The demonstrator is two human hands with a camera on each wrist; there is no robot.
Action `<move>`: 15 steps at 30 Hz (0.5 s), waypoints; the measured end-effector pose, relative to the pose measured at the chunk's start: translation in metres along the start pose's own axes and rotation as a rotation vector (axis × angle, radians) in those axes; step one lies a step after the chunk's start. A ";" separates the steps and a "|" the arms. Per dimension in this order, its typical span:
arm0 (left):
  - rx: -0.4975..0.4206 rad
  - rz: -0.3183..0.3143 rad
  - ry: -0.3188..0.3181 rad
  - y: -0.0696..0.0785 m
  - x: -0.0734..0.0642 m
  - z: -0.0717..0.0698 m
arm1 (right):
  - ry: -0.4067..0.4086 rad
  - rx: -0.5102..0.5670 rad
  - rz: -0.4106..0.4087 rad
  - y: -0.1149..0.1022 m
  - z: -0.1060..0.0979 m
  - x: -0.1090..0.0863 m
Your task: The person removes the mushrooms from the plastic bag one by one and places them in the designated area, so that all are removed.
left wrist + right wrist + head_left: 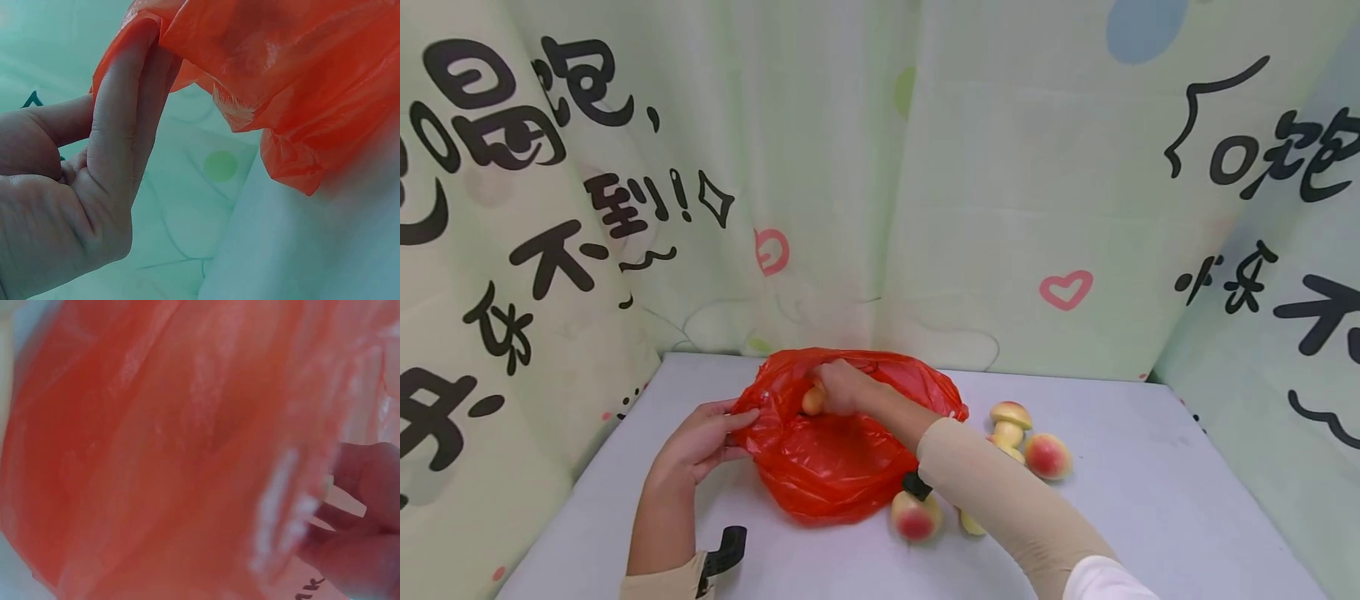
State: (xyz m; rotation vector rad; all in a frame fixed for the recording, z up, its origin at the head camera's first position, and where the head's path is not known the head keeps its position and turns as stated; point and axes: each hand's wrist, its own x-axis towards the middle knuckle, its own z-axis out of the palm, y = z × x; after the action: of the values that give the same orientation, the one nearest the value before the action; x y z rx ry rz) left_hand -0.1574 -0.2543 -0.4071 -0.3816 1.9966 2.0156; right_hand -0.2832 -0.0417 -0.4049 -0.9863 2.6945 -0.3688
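A red plastic bag sits with its mouth spread on the white table. My left hand pinches the bag's left rim between thumb and fingers; in the left wrist view the fingers of this left hand reach up under the red film. My right hand is inside the bag's mouth, fingers curled about a rounded tan object whose kind I cannot tell. In the right wrist view, bag film hides part of the right hand, and a small pale bit shows between its fingers.
Right of the bag lie a toy mushroom and a red-and-yellow toy peach. Another peach is by the bag's front right, with a pale yellow piece partly behind the right sleeve. Printed curtains enclose the table.
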 end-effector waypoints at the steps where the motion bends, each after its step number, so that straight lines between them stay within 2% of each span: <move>1: 0.000 0.001 -0.002 0.000 0.000 0.000 | -0.002 0.003 0.006 0.000 0.000 0.000; 5: 0.000 0.003 -0.011 0.001 -0.001 0.001 | 0.008 -0.009 0.001 0.001 0.001 0.001; 11: -0.003 0.006 -0.012 0.000 0.001 0.001 | 0.026 -0.094 -0.052 0.004 0.001 0.002; 15: -0.001 0.008 -0.013 -0.001 0.002 0.001 | 0.030 -0.100 -0.064 0.006 0.001 0.002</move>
State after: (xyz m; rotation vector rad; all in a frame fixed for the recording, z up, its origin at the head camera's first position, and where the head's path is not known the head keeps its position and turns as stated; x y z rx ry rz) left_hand -0.1587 -0.2531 -0.4083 -0.3606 1.9926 2.0189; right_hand -0.2878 -0.0386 -0.4081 -1.1056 2.7366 -0.2651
